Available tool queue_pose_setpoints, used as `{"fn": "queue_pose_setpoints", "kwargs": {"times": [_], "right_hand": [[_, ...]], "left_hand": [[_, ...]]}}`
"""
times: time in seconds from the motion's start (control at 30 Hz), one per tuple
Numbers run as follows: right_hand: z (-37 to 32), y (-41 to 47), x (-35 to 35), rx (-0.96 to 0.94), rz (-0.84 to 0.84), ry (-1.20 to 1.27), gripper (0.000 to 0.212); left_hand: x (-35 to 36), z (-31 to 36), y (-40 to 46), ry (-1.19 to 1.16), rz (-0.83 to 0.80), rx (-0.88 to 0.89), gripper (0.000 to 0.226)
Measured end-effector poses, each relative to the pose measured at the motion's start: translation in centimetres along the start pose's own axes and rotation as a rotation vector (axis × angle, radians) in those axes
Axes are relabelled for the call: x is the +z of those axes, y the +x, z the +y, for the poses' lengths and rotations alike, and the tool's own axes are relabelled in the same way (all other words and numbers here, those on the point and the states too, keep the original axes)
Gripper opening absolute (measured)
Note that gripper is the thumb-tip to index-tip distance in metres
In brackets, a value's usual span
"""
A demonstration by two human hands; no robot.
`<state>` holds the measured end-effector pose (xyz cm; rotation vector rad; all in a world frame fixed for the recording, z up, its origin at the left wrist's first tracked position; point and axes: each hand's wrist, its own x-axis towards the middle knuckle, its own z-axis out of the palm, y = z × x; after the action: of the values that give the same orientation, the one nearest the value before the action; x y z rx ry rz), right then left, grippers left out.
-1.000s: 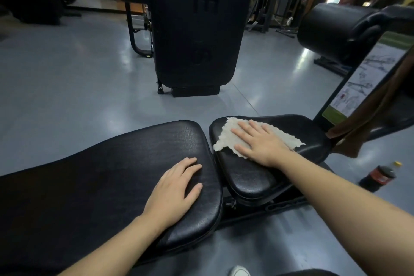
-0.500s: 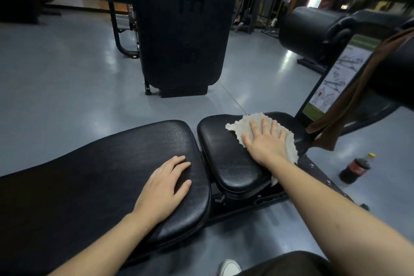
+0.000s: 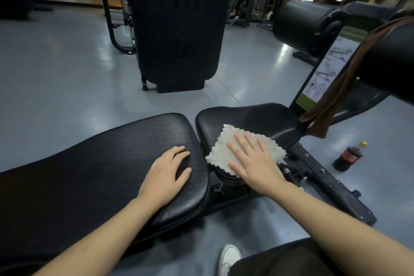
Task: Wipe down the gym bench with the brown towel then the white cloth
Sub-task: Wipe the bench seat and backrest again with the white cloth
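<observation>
White cloth (image 3: 226,152): lies flat on the near edge of the small black seat pad (image 3: 257,119).
Right hand (image 3: 255,161): flat on the cloth, fingers straight and spread, pressing down.
Left hand (image 3: 167,175): rests on the long pad (image 3: 100,163), fingers loose, holding nothing.
Brown towel (image 3: 336,96): hangs over the machine on the right, apart from both hands.
Bottle (image 3: 348,156): stands on the grey floor (image 3: 56,74).
</observation>
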<state>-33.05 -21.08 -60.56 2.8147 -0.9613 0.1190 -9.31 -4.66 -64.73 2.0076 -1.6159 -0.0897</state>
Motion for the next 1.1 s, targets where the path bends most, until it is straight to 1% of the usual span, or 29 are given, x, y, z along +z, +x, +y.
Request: {"fn": "queue_pose_setpoints", "kwargs": {"times": [0.1,0.17,0.23,0.3,0.37,0.47,0.57,0.7,0.83,0.97,1.1], "right_hand": [[0.7,-1.0,0.4,-0.162,0.083,-0.020,0.068],[0.8,-1.1,0.6,-0.217,0.137,-0.020,0.067],[0.8,-0.9,0.8,-0.261,0.143,-0.025,0.069],[0.6,-0.7,1.1,-0.300,0.106,-0.044,0.072],[-0.1,-0.3,1.3,-0.289,0.072,-0.075,0.074],[-1.9,0.7,1.3,-0.224,0.023,-0.118,0.075],[-3.0,1.8,0.9,-0.198,-0.018,-0.112,0.077],[-3.5,3.4,0.1,-0.208,-0.073,-0.061,0.083],[-3.7,5.7,-0.5,-0.196,-0.120,-0.040,0.080],[-3.5,8.6,-0.8,-0.244,-0.123,-0.060,0.084],[-3.6,11.6,-0.6,-0.246,-0.158,-0.082,0.089]], "left_hand": [[-0.2,0.2,0.1,0.005,0.000,-0.001,0.060],[-0.2,0.3,0.1,0.000,0.004,-0.001,0.058],[-0.2,0.2,0.1,-0.009,0.007,-0.003,0.057],[-0.2,0.2,0.2,-0.010,0.007,-0.001,0.054],[-0.1,0.2,0.3,-0.009,0.008,0.001,0.053],[-0.1,0.2,0.2,-0.012,0.012,-0.001,0.052],[-0.2,0.2,0.2,-0.018,0.013,-0.001,0.053],[-0.3,0.3,0.1,-0.032,0.009,-0.009,0.053],[-0.4,0.3,-0.1,-0.039,0.005,-0.016,0.053],[-0.5,0.4,-0.1,-0.021,-0.001,-0.019,0.050],[-0.4,0.3,0.0,-0.021,0.009,-0.009,0.049]]}}
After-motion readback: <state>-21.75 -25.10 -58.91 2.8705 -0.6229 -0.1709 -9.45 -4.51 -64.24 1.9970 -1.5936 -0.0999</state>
